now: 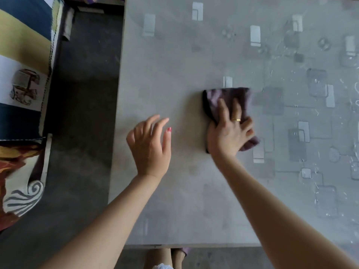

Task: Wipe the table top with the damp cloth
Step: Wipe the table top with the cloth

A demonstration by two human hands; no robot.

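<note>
A dark purple folded cloth (215, 98) lies flat on the grey table top (174, 65), near its middle. My right hand (229, 131) presses down on the cloth with fingers spread, a gold ring on one finger, covering its near half. My left hand (149, 144) hovers over the bare table to the left of the cloth, fingers apart and holding nothing, red polish on the thumbnail. The table's right part shows a pattern of squares and rectangles with wet streaks and droplets.
The table's left edge (118, 94) borders a dark floor (81, 113). A bed or sofa with patterned fabric (21, 74) runs along the far left. The table's near edge (194, 245) is close to my body; my legs show below it.
</note>
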